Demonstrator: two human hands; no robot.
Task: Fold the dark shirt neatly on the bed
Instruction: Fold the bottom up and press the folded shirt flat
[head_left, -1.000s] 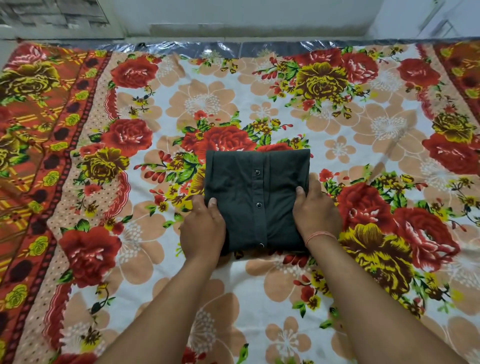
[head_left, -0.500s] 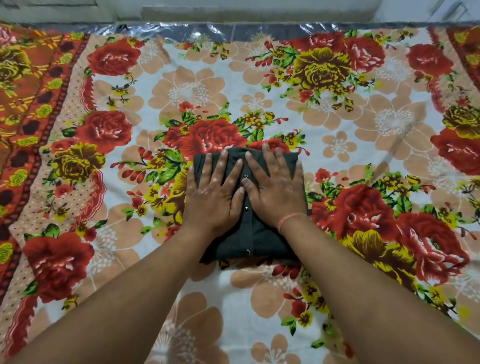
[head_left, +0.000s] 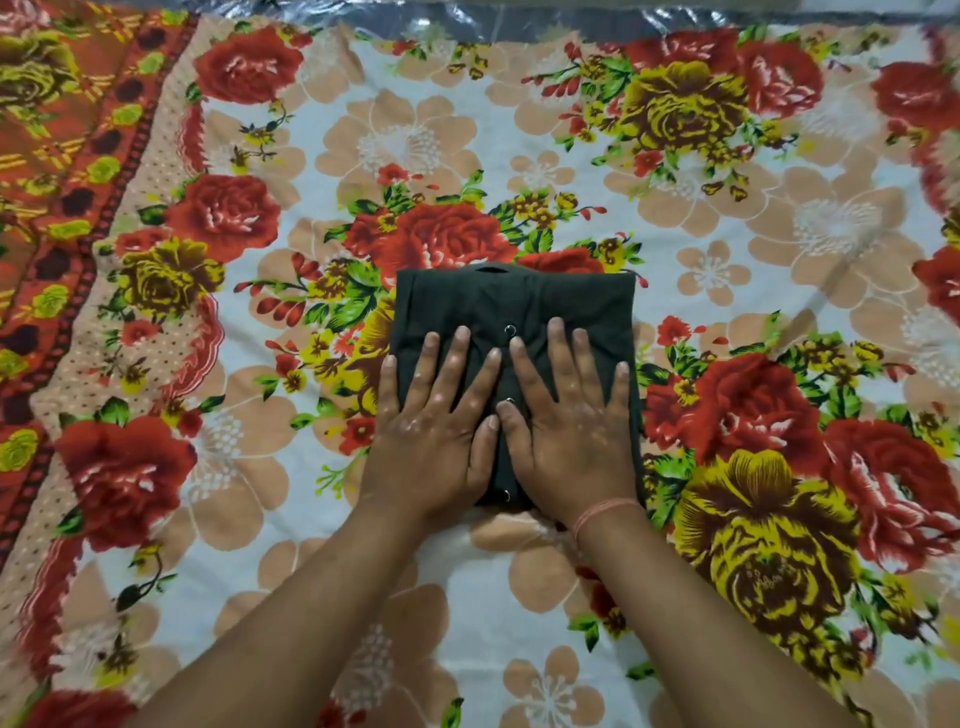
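The dark shirt (head_left: 514, 301) lies folded into a compact rectangle in the middle of the bed, its button placket running down the centre. My left hand (head_left: 434, 436) presses flat on the shirt's near left half, fingers straight and spread. Beside it, my right hand (head_left: 569, 431) lies flat on the near right half, a thin orange thread around the wrist. Both palms cover the shirt's lower part; the far edge and top corners stay visible.
The bed is covered by a floral sheet (head_left: 753, 218) with red and yellow roses on white. An orange patterned border (head_left: 57, 171) runs along the left. A shiny plastic strip (head_left: 571, 13) edges the far side.
A second ago my hands held the shirt's near corners at its sides. They then moved onto its top and have slid back toward me, still flat.
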